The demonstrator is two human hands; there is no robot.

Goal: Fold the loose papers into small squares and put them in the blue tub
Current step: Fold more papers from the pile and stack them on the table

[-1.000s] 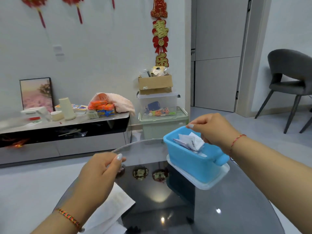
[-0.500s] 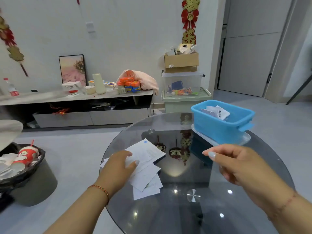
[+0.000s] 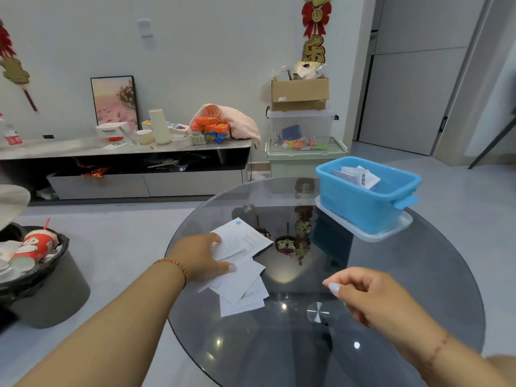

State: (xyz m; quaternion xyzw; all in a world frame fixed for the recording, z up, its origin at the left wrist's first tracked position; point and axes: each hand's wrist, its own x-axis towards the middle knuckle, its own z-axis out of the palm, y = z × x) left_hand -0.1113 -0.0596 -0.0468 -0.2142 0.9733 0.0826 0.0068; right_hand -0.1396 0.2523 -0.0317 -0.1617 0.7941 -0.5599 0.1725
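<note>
Gripping top sheet (image 3: 242,239) of loose papers (image 3: 240,286) on glass table (image 3: 391,275): left hand (image 3: 201,256), thumb over, fingers under | right hand (image 3: 371,296) loosely curled, empty, right of papers | blue tub (image 3: 365,201) far right, folded papers (image 3: 356,175) inside

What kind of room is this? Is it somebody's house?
Most likely a living room in a home. A low TV-style cabinet holds snacks and a framed picture, storage boxes are stacked by the wall, and red festive decorations hang above a round glass table.
</note>
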